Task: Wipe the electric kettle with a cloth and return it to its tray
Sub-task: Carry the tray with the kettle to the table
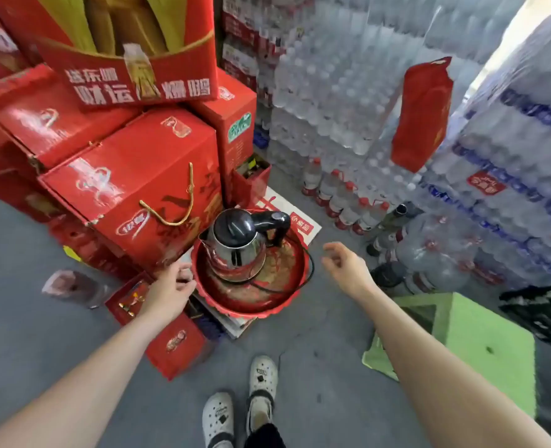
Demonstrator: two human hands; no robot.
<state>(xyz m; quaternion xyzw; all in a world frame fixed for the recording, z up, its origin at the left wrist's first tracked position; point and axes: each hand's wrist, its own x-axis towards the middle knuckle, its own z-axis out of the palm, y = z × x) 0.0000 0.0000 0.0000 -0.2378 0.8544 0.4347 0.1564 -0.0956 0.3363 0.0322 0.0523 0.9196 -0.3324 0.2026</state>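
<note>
At frame centre I see the kettle point(237, 244) upright on its base in the red tray point(251, 305). My left hand point(170, 291) curls its fingers on the tray's left rim; my right hand point(348, 266) hangs released to the tray's right, holding nothing. No cloth is visible, so I judge wiping not begun: next, find a cloth and take the handle point(272, 223).

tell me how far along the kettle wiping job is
The kettle sits in its red tray, so either not started or finished. No cloth is visible. The left hand touches the tray rim; the right hand hovers open and empty. Whether wiping happened cannot be told.
</note>
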